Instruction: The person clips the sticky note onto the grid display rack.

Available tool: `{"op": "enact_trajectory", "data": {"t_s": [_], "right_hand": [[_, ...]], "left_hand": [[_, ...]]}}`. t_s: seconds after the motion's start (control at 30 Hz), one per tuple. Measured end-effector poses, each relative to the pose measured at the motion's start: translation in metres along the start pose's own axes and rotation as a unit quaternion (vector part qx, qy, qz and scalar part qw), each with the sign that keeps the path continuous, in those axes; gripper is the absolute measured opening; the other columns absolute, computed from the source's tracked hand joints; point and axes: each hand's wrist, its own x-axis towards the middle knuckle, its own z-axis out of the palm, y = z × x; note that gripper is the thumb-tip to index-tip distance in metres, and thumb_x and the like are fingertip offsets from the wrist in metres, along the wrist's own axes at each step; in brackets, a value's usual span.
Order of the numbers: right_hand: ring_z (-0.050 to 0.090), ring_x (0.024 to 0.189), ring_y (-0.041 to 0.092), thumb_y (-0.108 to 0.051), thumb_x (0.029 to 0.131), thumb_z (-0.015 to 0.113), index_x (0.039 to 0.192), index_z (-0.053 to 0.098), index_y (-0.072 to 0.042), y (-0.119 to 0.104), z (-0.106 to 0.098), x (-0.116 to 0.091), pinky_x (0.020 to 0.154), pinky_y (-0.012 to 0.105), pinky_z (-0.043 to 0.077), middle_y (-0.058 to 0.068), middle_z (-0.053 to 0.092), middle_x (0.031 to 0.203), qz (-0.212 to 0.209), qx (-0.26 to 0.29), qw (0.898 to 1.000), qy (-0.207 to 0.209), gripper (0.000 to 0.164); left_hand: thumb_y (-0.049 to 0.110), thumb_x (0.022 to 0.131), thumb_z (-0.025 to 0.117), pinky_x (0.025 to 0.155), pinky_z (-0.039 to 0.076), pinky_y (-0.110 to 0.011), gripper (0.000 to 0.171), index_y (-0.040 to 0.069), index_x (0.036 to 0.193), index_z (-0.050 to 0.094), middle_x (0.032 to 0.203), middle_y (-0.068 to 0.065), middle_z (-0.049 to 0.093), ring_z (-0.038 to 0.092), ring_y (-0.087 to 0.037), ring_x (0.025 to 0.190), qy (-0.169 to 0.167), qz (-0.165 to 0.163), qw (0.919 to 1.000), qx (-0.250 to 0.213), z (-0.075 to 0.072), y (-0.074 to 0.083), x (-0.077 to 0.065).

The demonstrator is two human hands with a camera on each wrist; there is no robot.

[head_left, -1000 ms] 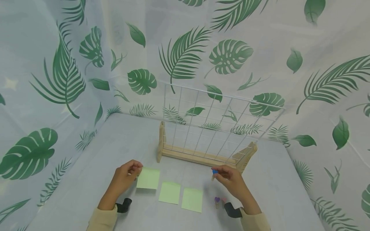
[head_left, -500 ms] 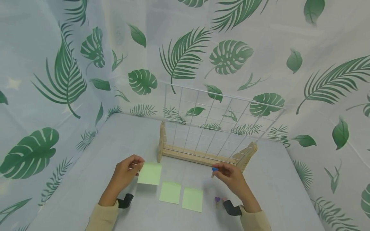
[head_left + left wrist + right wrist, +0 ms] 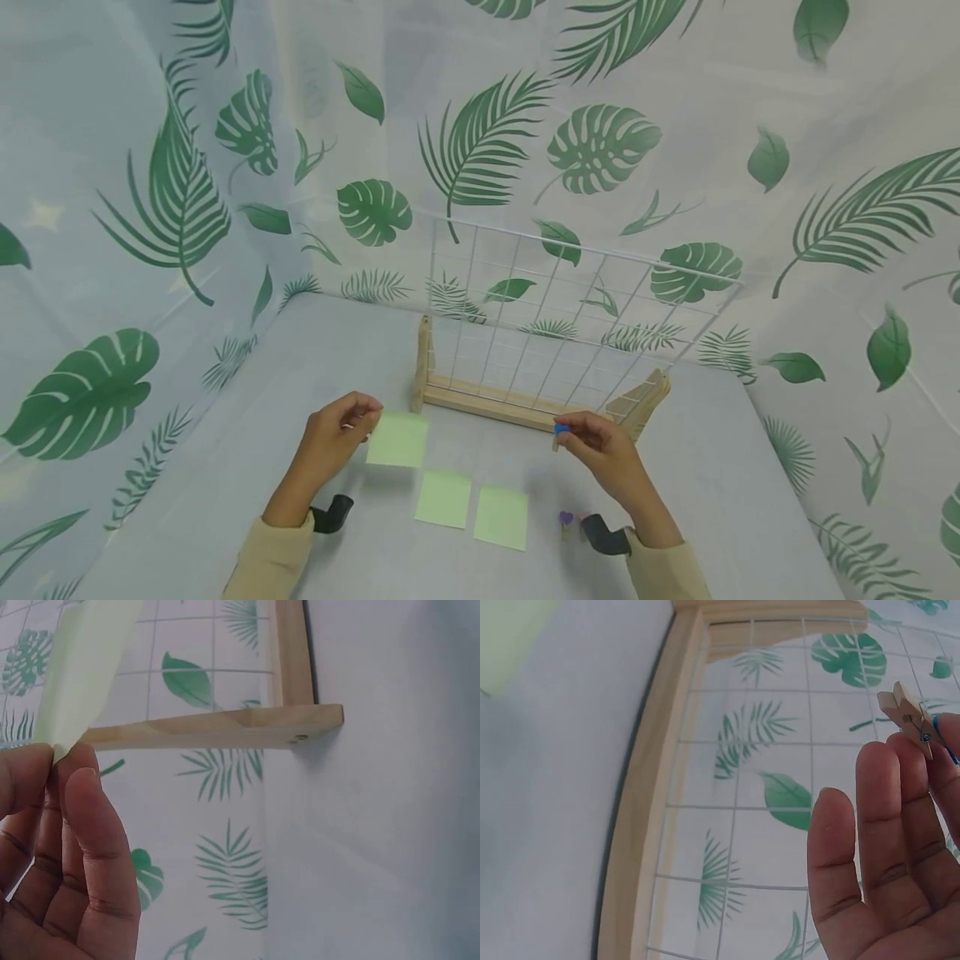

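Observation:
My left hand point(image 3: 333, 437) pinches a pale green sticky note point(image 3: 398, 440) by its upper left corner, holding it up off the table. In the left wrist view the note point(image 3: 86, 660) rises from between thumb and fingertips. My right hand point(image 3: 603, 450) pinches a small wooden clothespin point(image 3: 911, 718) with a blue decoration point(image 3: 561, 428) on it. Both hands are in front of a white wire grid point(image 3: 555, 317) set upright in a wooden stand point(image 3: 487, 403). Two more green notes, a middle one point(image 3: 443, 498) and a right one point(image 3: 501, 517), lie flat on the table.
A clothespin with a purple heart point(image 3: 566, 518) lies on the table below my right hand, a pink one point(image 3: 583, 517) partly hidden beside it by the black wrist mount point(image 3: 606, 536). Leaf-printed curtains point(image 3: 480, 125) surround the white table point(image 3: 300, 367).
My left hand has lifted the sticky note and carried it forward and slightly right, toward the grid. My right hand, with the blue clothespin, has risen a little forward.

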Motion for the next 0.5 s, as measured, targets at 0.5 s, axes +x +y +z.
{"op": "enact_trajectory", "data": {"t_s": [0.5], "right_hand": [[0.068,0.096,0.002,0.001,0.102,0.071,0.117,0.075,0.005,-0.0076,0.0007,0.0016,0.087,0.019,0.057,0.019,0.075,0.111,0.008,-0.008,1.0,0.015,0.016]], "left_hand": [[0.009,0.106,0.071,0.072,0.058,-0.024,0.008,0.006,0.112,0.076,0.1,-0.007,0.077,0.069,-0.021,0.082,-0.009,0.02,0.9997,-0.006,0.0046,0.0096,0.0097]]}}
